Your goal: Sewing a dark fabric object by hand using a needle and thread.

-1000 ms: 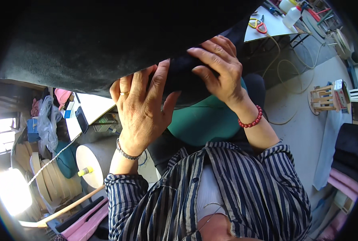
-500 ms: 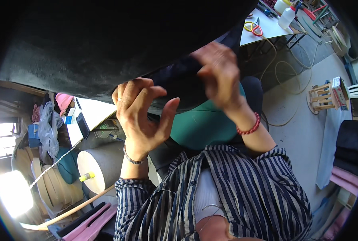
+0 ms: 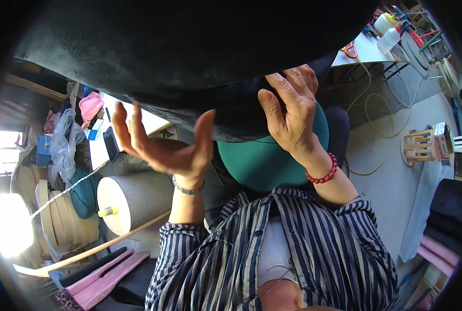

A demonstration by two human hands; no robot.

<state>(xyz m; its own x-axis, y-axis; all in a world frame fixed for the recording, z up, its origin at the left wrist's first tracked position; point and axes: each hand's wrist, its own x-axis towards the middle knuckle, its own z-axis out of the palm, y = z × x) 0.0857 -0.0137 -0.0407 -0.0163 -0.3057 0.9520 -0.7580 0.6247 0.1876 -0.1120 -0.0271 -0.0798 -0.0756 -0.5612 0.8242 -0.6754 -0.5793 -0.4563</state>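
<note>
A large black padded-looking piece (image 3: pixel 153 67) with a smooth cover fills the upper part of the view; its kind I cannot make out. Just below its lower edge, my left hand (image 3: pixel 166 153) is open, fingers spread and slightly blurred, holding nothing. My right hand (image 3: pixel 293 111) lies against the dark material at the edge, its fingers stretched out and the thumb apart; the fingertips partly meet the black surface. Beneath the edge, between my hands, shows a rounded green surface (image 3: pixel 262 163).
On the left, a grey cylinder (image 3: pixel 137 202) stands near a lit lamp (image 3: pixel 10 225) and a wooden pole (image 3: pixel 101 246). At upper right, scissors (image 3: pixel 350 51) and a white bottle (image 3: pixel 389 40) rest on a white table (image 3: pixel 363 52). A small wooden stool (image 3: pixel 417 146) is at right.
My left hand has come off the black edge, moved left and opened wider. My right hand has shifted slightly right and down, its fingers now straighter. The view has shifted a little.
</note>
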